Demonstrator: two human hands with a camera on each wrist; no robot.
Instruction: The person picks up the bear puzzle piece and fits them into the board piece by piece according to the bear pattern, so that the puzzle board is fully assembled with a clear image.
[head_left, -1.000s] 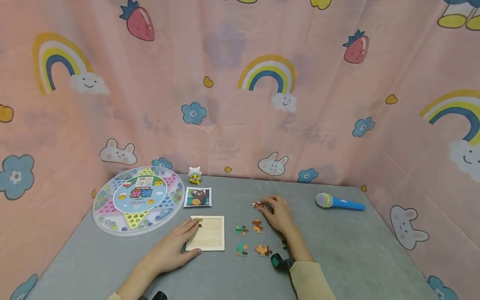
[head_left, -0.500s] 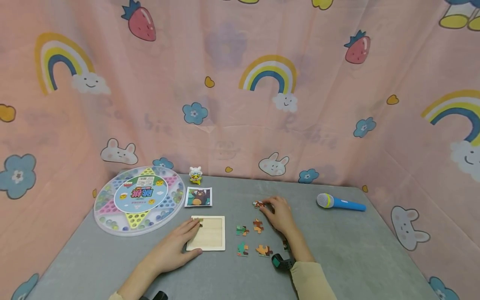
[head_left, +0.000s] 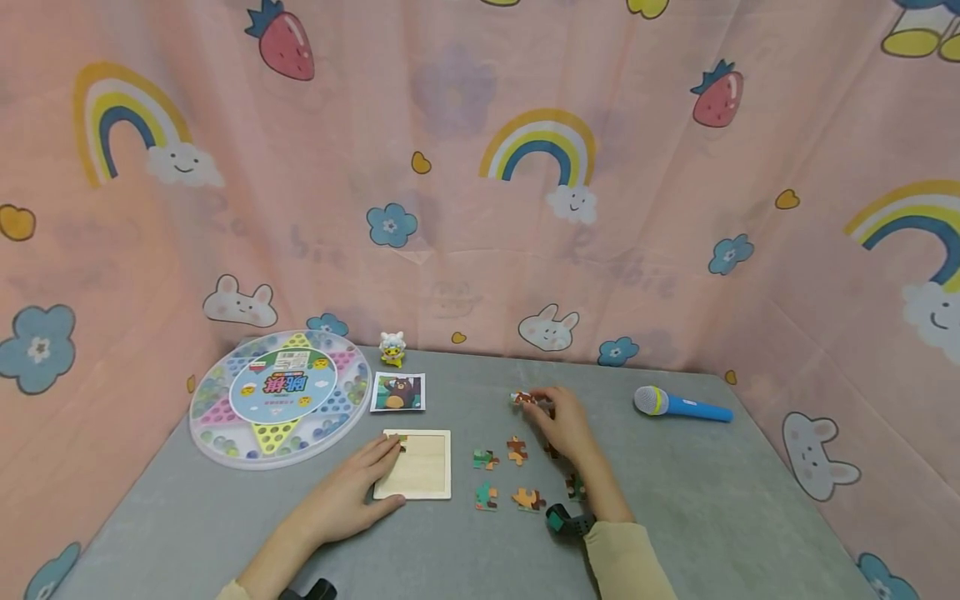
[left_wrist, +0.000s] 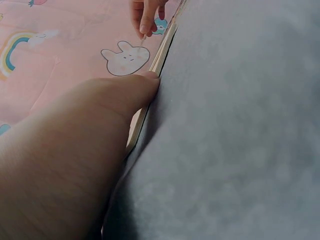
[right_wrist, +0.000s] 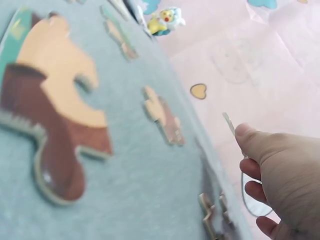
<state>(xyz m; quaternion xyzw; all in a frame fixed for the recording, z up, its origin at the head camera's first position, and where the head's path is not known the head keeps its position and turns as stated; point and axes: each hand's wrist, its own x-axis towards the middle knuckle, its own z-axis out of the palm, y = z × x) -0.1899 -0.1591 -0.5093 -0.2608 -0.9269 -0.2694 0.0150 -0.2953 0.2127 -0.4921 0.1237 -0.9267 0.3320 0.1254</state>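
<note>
My left hand (head_left: 352,492) rests over the left side of a square wooden puzzle tray (head_left: 423,477), fingers straight. Its thumb touches the tray's near edge, plain in the left wrist view. A small puzzle piece (head_left: 402,445) shows in the tray's far left corner, partly under my fingertips. My right hand (head_left: 568,423) pinches another puzzle piece (right_wrist: 228,123) between thumb and fingers, above the table in the right wrist view. Loose puzzle pieces (head_left: 528,499) lie between tray and right arm, with a dark one (head_left: 575,487) beside the right forearm.
A picture card (head_left: 398,392) of a bear lies beyond the tray, with a small toy figure (head_left: 392,349) behind it. A round marble game board (head_left: 281,400) stands at the left. A blue toy microphone (head_left: 684,406) lies at the right. A patterned curtain (head_left: 450,275) hangs behind the table.
My right hand has risen slightly with the puzzle piece, which also shifted a little away. More of the dark pieces by the right forearm shows. My left hand stays on the tray.
</note>
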